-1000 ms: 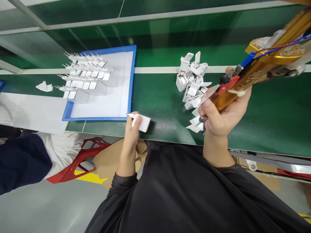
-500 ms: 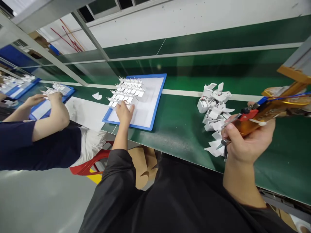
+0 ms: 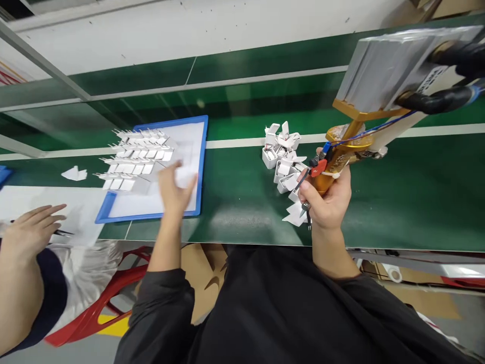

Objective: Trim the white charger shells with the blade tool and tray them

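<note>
My left hand [image 3: 176, 189], a little blurred, is over the white sheet in a blue-rimmed tray [image 3: 203, 156]. Its thumb and fingers are apart, with nothing visible between them. Just left of it, white plastic parts with thin prongs [image 3: 132, 159] stand in rows on the tray. My right hand [image 3: 328, 202] is wrapped around a gold-bodied hand tool [image 3: 337, 162] with a red lever, wires and a ribbed silver block above. The tool's dark tip points down left, beside a heap of white boxy plastic housings [image 3: 282, 154] with raised flaps; it partly hides some of them.
A co-worker's hand [image 3: 32, 230] is at the left over a white sheet [image 3: 78, 222], near a dark thin tool. A small white piece [image 3: 74, 173] lies left of the tray. Under the green bench [image 3: 235, 202] are cardboard [image 3: 199, 268] and a red chair [image 3: 98, 306].
The view has swung right. My left hand has come away from the rows of white parts, its fingers now spread. My right hand still grips the tool. The co-worker's hand is off their tray.
</note>
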{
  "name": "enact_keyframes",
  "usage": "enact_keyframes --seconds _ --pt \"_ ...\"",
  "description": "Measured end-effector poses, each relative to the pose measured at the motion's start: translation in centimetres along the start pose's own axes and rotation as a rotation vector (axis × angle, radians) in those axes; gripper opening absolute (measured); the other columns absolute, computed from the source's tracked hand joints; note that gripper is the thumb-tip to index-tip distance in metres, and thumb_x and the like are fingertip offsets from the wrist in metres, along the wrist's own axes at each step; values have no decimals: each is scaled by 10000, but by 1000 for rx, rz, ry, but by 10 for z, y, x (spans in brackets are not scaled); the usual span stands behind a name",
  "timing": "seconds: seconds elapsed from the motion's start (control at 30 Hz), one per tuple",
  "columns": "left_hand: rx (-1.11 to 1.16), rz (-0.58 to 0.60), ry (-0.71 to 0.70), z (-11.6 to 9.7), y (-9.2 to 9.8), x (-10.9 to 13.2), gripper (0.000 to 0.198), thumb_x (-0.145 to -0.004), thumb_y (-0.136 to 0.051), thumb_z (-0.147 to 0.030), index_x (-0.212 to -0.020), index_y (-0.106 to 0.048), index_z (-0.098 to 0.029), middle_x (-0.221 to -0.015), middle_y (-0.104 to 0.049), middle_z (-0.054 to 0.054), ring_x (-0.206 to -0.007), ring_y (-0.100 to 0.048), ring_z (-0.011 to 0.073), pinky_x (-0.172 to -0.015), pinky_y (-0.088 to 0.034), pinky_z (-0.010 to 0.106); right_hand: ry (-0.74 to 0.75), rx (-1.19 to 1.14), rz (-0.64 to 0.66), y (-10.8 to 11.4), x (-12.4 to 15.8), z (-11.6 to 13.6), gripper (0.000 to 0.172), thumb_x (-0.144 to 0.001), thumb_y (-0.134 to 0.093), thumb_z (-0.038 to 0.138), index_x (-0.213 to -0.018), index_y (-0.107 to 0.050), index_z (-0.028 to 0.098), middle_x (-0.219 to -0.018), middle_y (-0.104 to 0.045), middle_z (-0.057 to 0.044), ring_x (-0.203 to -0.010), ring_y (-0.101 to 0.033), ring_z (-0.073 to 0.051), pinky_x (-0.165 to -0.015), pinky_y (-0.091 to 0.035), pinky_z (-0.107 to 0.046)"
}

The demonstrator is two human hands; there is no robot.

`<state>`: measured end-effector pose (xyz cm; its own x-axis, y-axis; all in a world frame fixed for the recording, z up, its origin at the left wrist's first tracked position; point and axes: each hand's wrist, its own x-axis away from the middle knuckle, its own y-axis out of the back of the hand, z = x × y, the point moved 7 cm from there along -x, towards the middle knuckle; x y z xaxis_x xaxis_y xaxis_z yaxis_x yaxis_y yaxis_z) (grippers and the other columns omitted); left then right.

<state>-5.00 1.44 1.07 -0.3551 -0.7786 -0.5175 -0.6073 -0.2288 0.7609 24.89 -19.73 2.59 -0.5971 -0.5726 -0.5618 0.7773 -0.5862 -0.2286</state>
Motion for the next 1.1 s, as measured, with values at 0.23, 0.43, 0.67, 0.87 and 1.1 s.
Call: enact_keyframes --seconds 0.23,0.43,0.67,0.87,1.1 --pt "401 642 -275 -169 -152 24 715 -804 -614 -250 -1459 -332 -192 -1476 -462 122 -1339 -465 278 -1099 -412 438 -5 27 -13 12 0 8 354 -739 -742 240 -1048 -571 261 -775 -614 13 -427 -481 -81 -351 -383 -202" --pt "469 752 -409 -191 -182 -1 844 -692 -630 -135 -1470 -301 -128 -1529 -372 168 -1399 -392 306 -1158 -342 438 11 10 -1 14 0 11 310 -752 -716 197 -1019 -572 261 -753 -606 22 -378 -433 -67 -322 -348 -192" --pt "470 684 -252 -163 -137 1 565 -695 -736 -265 -1218 -536 -198 -1199 -585 101 -942 -628 220 -820 -547 368 5 4 23 11 -1 13 316 -758 -719 204 -1033 -581 275 -759 -601 24 -398 -446 -70 -336 -344 -196" --pt "567 908 -113 -114 -71 48 530 -704 -744 -273 -1201 -559 -274 -1169 -606 58 -951 -621 187 -775 -557 305 -24 -50 14 7 1 13 368 -729 -743 207 -1062 -594 261 -768 -617 9 -445 -484 -83 -374 -394 -210" --pt "547 858 26 -98 -56 92 671 -727 -748 -427 -1334 -497 -285 -1365 -537 98 -1220 -552 263 -968 -502 381 -14 -93 43 -4 2 20 343 -757 -706 188 -1063 -567 256 -766 -613 29 -457 -488 -73 -427 -464 -222"
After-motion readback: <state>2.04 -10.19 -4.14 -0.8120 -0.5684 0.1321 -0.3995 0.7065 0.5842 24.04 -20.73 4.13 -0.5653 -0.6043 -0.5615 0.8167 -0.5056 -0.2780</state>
